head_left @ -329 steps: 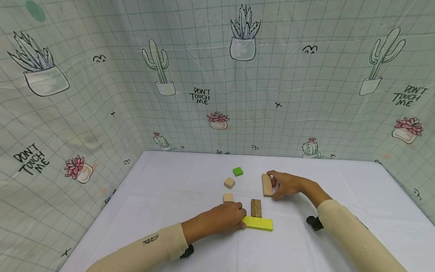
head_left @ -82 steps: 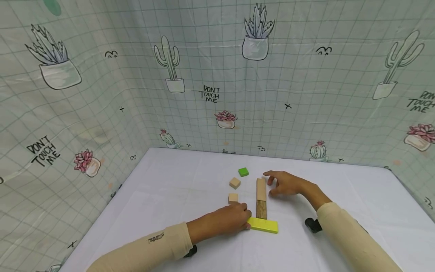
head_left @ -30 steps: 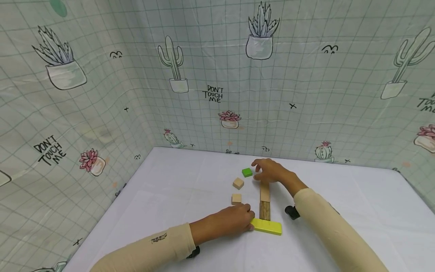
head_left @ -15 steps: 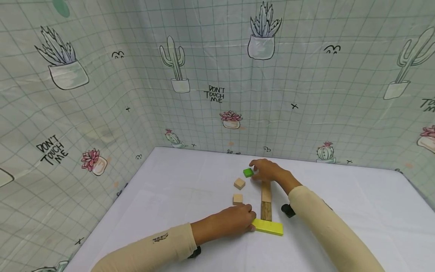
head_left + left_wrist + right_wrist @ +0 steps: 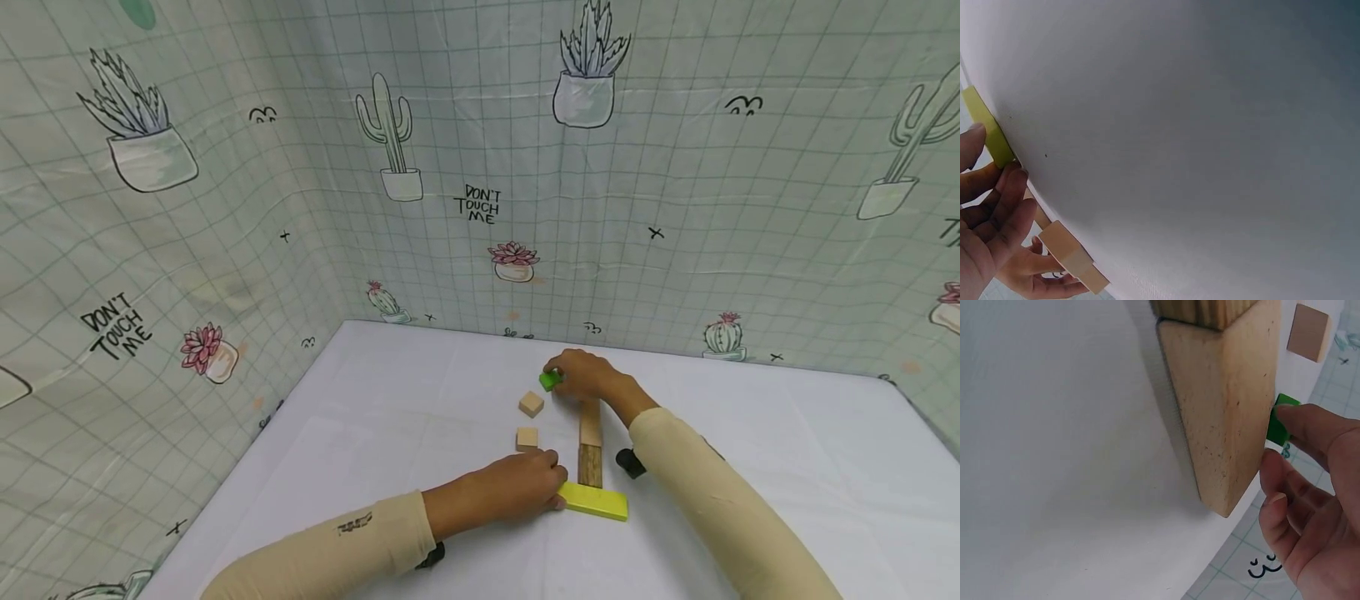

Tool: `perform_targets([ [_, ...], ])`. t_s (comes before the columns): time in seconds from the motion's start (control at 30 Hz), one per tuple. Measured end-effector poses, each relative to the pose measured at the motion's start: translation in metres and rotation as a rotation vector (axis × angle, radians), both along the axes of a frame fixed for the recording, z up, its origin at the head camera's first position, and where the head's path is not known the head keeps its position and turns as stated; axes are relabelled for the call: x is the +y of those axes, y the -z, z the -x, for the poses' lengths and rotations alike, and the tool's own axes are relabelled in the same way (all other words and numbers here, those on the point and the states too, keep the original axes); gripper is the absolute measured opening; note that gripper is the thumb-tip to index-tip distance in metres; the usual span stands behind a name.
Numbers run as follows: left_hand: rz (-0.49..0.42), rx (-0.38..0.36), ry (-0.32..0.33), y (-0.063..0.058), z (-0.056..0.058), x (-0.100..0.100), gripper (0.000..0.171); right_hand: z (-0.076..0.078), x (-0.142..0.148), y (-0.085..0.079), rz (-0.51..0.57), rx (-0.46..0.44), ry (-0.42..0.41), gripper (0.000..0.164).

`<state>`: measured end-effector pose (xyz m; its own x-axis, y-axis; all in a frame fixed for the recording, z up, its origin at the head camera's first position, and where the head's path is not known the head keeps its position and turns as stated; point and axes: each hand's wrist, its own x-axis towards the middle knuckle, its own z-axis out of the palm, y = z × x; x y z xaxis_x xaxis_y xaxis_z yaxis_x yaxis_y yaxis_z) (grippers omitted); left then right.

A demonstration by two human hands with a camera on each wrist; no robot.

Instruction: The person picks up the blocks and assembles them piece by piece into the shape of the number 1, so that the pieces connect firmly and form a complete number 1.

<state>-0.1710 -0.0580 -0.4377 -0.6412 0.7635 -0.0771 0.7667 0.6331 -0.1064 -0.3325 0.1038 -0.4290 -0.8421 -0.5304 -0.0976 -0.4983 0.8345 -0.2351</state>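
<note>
My left hand point(image 5: 502, 493) pinches the left end of a long yellow block point(image 5: 596, 502) lying crosswise on the white table. From its far side a dark-grained wooden block point(image 5: 590, 465) runs away from me, with a pale wooden block point(image 5: 590, 425) end to end behind it. My right hand point(image 5: 588, 372) reaches over the pale block's far end and pinches a small green block point(image 5: 549, 381) between thumb and fingers. The right wrist view shows the thumb on the green block point(image 5: 1280, 419), beside the long pale block point(image 5: 1229, 412).
Two small pale wooden blocks lie left of the row: a farther block point(image 5: 531, 404), turned at an angle, and a nearer block point(image 5: 527, 438) just beyond my left hand. A patterned cloth point(image 5: 450, 275) rises behind the white table point(image 5: 405, 467).
Earlier, my right hand set the pale block behind the dark one and let go. Since then it has moved left and closed on the green block. My left hand stays on the yellow block.
</note>
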Motion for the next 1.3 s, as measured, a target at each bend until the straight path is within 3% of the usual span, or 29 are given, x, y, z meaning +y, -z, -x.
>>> perform_targets([
  [0.5, 0.008, -0.013, -0.013, -0.001, 0.000, 0.002, 0.035, 0.002, 0.005, 0.001, -0.026, 0.063, 0.021, 0.034],
  [0.77, 0.023, -0.022, -0.044, 0.000, 0.000, 0.004, 0.035, 0.005, 0.015, 0.003, -0.024, 0.060, 0.059, 0.035],
  [1.3, 0.016, -0.021, -0.044, -0.001, -0.001, 0.003, 0.036, 0.006, 0.032, 0.000, -0.011, 0.036, 0.074, 0.031],
])
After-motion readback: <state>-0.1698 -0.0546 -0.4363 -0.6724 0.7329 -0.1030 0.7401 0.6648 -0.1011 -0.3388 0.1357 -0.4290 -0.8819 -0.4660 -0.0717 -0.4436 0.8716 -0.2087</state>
